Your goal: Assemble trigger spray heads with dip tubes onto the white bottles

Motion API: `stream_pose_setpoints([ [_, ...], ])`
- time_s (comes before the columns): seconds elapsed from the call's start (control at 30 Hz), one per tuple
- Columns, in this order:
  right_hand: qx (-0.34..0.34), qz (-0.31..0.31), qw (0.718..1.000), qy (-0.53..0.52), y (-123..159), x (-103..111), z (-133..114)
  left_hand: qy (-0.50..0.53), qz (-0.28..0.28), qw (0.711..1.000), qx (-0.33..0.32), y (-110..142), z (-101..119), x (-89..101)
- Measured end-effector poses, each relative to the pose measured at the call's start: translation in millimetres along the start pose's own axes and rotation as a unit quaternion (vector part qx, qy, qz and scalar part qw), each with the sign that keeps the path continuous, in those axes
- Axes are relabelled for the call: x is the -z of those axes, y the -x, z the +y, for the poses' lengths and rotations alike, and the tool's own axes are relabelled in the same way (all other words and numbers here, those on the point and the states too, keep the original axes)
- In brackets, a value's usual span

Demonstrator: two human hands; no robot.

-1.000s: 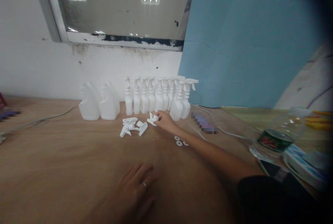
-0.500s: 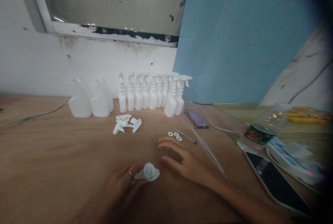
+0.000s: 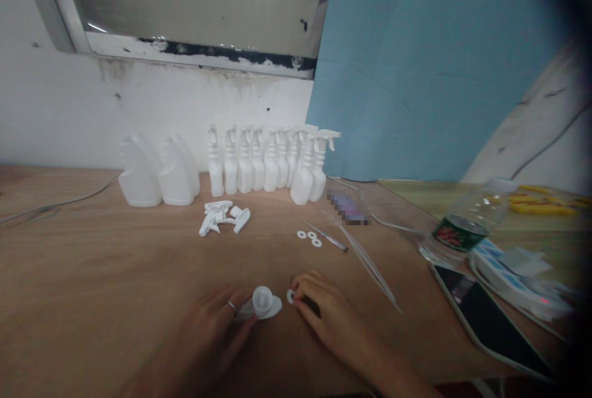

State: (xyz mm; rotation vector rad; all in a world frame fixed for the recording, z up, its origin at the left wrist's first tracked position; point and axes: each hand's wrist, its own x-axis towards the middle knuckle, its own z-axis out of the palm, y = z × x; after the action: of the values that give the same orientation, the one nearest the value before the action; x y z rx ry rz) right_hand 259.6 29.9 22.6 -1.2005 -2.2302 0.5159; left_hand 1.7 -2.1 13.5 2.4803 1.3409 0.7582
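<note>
Left hand (image 3: 217,318): grip pinching white spray head (image 3: 272,307); right hand (image 3: 328,308): fingertips nearly together, pinching white washer (image 3: 289,297).

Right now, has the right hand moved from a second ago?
Yes. Judged against the row of spray bottles, the right hand has come away from near their bases, back toward the person, and now holds a white washer.

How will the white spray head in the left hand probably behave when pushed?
The white spray head looks like moulded plastic, so probably stiff. Its collar looks hollow, suggesting little weight. Its uneven shape would likely slide or rock rather than roll.
</note>
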Motion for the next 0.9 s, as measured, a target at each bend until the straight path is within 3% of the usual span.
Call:
stream_pose_setpoints([
  [0.13, -0.070, 0.021, 0.995, -0.074, -3, 1, -5, -0.002, -0.015, 1.000, -0.011, 0, 1, 0.8],
  [0.3, 0.072, 0.109, 0.985, -0.115, -6, 6, -26, -0.006, -0.024, 0.999, -0.029, -1, 4, 2.1],
  [0.4, 0.137, 0.046, 0.987, -0.074, -4, 4, -37, 0.000, -0.039, 0.999, -0.037, -1, 3, 1.8],
  [0.47, 0.148, -0.031, 0.987, -0.046, -2, 3, -39, 0.004, -0.038, 0.999, -0.033, -1, 1, 0.2],
  [0.53, 0.141, -0.071, 0.987, -0.033, 1, 3, -37, 0.014, -0.029, 0.999, -0.022, 1, 0, -1.9],
  [0.7, 0.112, -0.048, 0.992, -0.035, 5, 2, -30, 0.028, -0.027, 0.999, -0.035, 1, 1, -2.7],
  [0.9, 0.143, -0.025, 0.989, 0.011, 5, -9, -27, -0.014, -0.069, 0.996, -0.061, -1, 1, -1.1],
])
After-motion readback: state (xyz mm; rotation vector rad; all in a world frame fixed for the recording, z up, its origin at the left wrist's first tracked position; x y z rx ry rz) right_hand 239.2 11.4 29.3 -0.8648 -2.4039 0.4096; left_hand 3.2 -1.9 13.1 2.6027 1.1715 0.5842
